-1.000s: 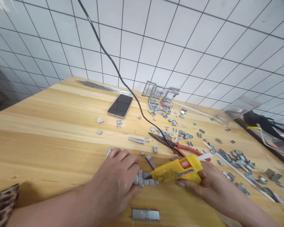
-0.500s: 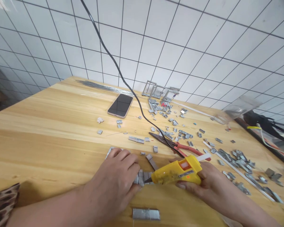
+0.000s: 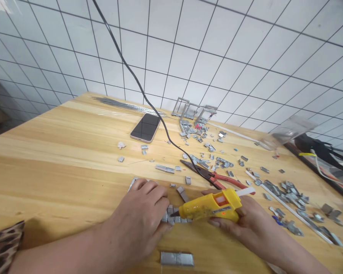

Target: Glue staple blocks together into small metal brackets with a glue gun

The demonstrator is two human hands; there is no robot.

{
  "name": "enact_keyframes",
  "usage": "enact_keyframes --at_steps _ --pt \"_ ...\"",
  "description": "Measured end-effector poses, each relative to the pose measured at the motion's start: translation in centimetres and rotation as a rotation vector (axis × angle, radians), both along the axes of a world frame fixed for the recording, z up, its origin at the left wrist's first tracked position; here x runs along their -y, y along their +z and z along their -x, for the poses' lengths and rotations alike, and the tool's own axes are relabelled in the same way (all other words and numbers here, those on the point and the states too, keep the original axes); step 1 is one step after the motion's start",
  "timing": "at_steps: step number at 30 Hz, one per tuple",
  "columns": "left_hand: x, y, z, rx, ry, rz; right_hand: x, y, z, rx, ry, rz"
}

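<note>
My right hand (image 3: 242, 219) is wrapped round a yellow hot glue gun (image 3: 208, 207), with a white glue stick (image 3: 246, 191) poking out of its back. The gun's dark nozzle points left, at a row of small silver metal pieces (image 3: 177, 219) lying flat on the table. My left hand (image 3: 145, 213) is closed over the left end of that row, its fingers pressed down, hiding part of it. A silver corner shows beyond the left knuckles. Closer to me lies a separate flat silver strip (image 3: 177, 259).
Red-handled pliers (image 3: 214, 177) lie behind the glue gun. A black cable (image 3: 137, 82) hangs across the view towards it. Farther back are a phone (image 3: 145, 127), thin metal rods (image 3: 125, 104) and small grey frames (image 3: 194, 110). Silver scraps (image 3: 288, 194) scatter over the right side.
The glue gun first shifts slightly right, then back left, so its nozzle now sits nearer my left fingers. The cable sways with it. My left hand stays in place.
</note>
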State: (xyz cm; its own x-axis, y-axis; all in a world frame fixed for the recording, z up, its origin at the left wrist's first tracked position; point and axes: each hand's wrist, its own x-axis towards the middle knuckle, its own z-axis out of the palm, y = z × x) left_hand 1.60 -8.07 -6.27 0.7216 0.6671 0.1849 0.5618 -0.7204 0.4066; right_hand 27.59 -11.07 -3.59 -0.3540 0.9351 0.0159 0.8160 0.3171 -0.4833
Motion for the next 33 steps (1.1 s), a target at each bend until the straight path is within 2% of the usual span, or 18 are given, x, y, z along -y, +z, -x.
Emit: enact_keyframes --at_steps 7,13,19,25,33 --pt "0.2 0.0 -0.1 0.002 0.013 0.001 0.2 -0.1 0.7 0.02 -0.01 -0.063" --pt "0.3 0.1 -0.1 -0.02 0.025 0.005 0.2 0.0 0.7 0.04 0.027 0.008" --pt "0.1 -0.1 -0.2 -0.023 0.016 0.0 0.3 -0.5 0.6 0.046 0.026 -0.128" --pt "0.0 0.2 -0.1 -0.055 0.013 0.026 0.4 0.1 0.7 -0.007 0.046 -0.033" --pt "-0.2 -0.8 -0.1 -0.013 0.02 -0.072 0.1 0.2 0.7 0.033 0.019 -0.096"
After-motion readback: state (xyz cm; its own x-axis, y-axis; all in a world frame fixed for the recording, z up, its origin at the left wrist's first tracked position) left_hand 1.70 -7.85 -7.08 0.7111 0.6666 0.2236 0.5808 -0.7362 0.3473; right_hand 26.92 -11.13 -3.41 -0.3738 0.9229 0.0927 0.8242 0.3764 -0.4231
